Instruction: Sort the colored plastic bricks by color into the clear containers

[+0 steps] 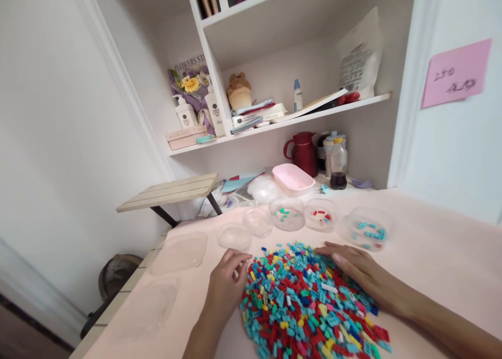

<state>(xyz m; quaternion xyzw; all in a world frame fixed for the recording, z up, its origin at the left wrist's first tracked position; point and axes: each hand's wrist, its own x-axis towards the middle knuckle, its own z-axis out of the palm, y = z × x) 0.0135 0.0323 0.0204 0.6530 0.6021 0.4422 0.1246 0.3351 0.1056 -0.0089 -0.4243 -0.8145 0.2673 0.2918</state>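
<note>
A big heap of small building bricks in turquoise, red, yellow, green, blue and white lies on the pink-covered table. My left hand is at the heap's left edge, its fingers loosely bent and apart, with nothing visible in them. Along the right edge my right hand lies flat with the fingers stretched out, touching the bricks. Beyond the heap stand clear round tubs: one with a few green bricks, one with mostly red bricks, and a clear tub at the right with several turquoise bricks.
More clear containers, such as a round tub and a rectangular one, stand to the left. Behind them are a pink basin, a red jug and a bottle of dark liquid. A small wooden stand and a loaded shelf are beyond.
</note>
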